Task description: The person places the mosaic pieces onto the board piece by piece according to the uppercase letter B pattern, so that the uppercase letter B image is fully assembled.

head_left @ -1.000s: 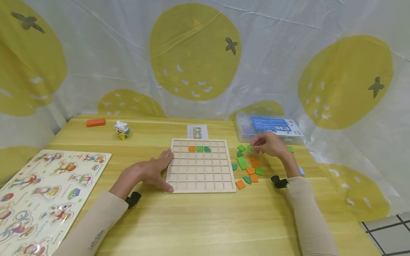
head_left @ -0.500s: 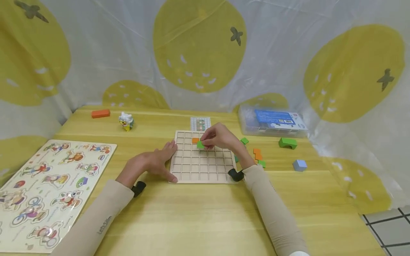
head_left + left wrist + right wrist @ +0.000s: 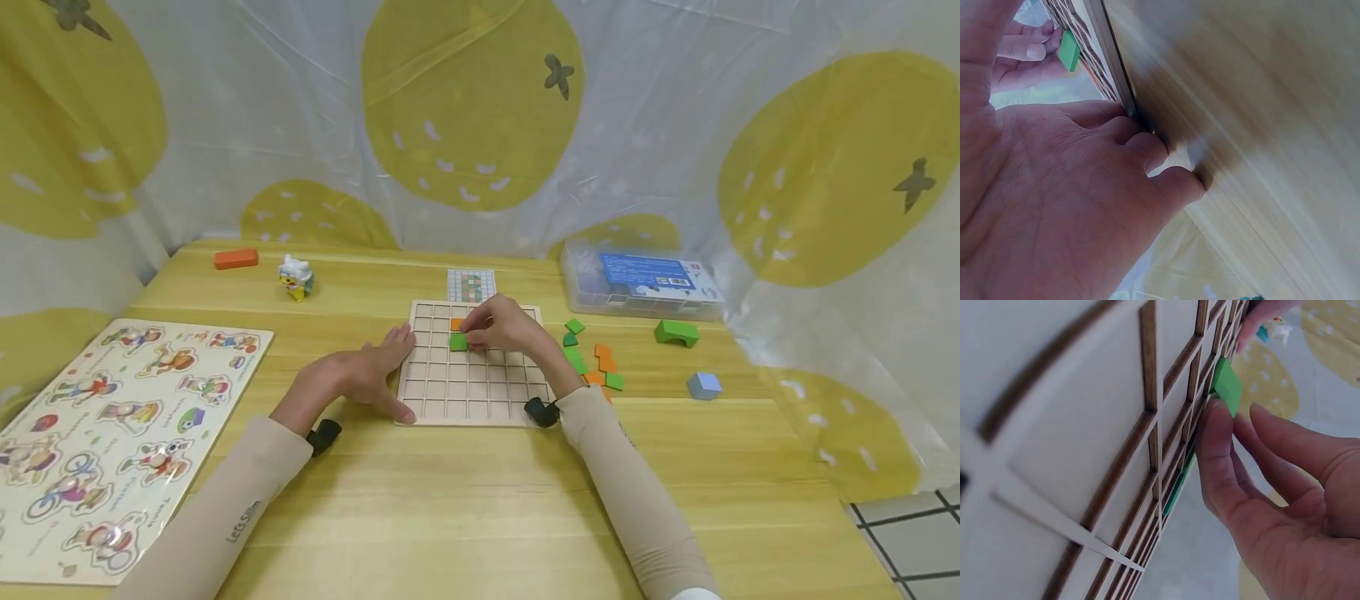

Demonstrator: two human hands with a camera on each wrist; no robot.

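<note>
On the table lies a wooden grid board (image 3: 442, 392). My left hand (image 3: 352, 375) rests along its left edge, thumb at the near corner and fingers at the side. My right hand (image 3: 504, 325) is over the board's upper part, its fingertips at the right edge of a light green square tile (image 3: 458, 342). In the right wrist view, that green tile (image 3: 1227, 386) sits tilted on the grid at the fingertips. An orange tile (image 3: 456, 324) lies in the cell just behind it. A dark green tile (image 3: 1174, 494) shows beyond the right fingers; the head view hides it behind the hand.
Several loose green and orange tiles (image 3: 603, 358) lie right of the board. A pattern card (image 3: 471, 286) lies behind it. Farther right are a clear plastic box (image 3: 641, 283), a green arch block (image 3: 677, 333) and a blue cube (image 3: 704, 386). A picture puzzle (image 3: 127, 442) is at left.
My right hand has come from the loose tiles to the board with a green square tile, then shifted slightly left and lowered it. My left hand has stayed at the board's edge.
</note>
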